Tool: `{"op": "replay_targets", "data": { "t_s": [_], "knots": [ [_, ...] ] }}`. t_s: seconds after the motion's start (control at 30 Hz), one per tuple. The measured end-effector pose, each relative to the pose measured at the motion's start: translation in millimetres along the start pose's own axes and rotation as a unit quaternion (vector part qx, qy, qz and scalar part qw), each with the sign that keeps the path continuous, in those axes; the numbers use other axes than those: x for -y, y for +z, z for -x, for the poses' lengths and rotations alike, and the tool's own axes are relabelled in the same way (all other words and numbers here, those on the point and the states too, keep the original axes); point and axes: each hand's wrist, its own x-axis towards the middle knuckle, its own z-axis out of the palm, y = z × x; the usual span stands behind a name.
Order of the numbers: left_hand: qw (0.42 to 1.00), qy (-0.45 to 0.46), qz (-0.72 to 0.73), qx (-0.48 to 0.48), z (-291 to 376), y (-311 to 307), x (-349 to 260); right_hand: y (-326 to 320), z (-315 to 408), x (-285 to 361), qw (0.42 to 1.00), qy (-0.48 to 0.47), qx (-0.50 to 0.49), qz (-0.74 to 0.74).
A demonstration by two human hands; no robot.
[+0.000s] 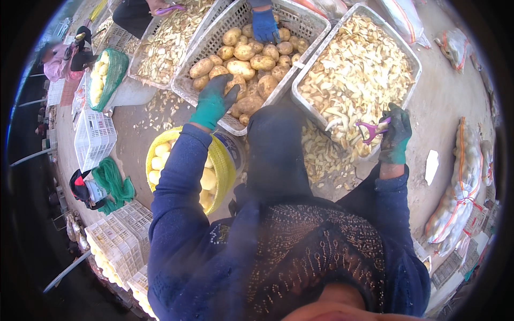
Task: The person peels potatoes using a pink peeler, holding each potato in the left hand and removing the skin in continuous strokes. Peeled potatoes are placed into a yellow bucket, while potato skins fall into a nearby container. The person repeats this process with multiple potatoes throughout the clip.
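My left hand (217,99), in a green and dark glove, rests on unpeeled potatoes (241,68) near the front left side of a white plastic crate (186,89). Whether its fingers grip a potato cannot be told. A purple Y-shaped peeler (371,131) is in my right hand (395,134), gloved alike, over the near right edge of a crate (417,66) heaped with potato peelings (357,68). To the left of my knee, a yellow mesh bag (225,160) holds peeled potatoes (208,179), partly hidden by my left sleeve.
A co-worker's blue-gloved hand (265,26) reaches into the potato crate's far side. Another person's hand with a purple peeler (170,9) is at the top left. Peelings (325,154) litter the floor. Filled sacks (466,176) lie at right; crates (120,232) stand at lower left.
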Motion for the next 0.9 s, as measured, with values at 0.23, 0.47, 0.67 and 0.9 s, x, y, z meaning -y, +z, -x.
{"op": "replay_targets", "data": {
  "t_s": [0.23, 0.47, 0.67, 0.9],
  "knots": [
    [0.97, 0.034, -0.208, 0.121, -135, 85, 49, -4, -22, -7, 0.998, 0.016, 0.002, 0.054],
    [0.911, 0.048, -0.313, 0.265, -199, 151, 96, 25, -33, -9, 0.998, 0.042, 0.03, 0.039],
    [0.982, -0.08, -0.103, 0.133, -186, 141, 96, 33, -33, -9, 0.994, 0.081, 0.041, 0.06],
    [0.89, -0.122, 0.415, 0.145, -108, 27, -57, 32, -22, 2, 0.995, 0.007, 0.102, -0.005]
  ]
}}
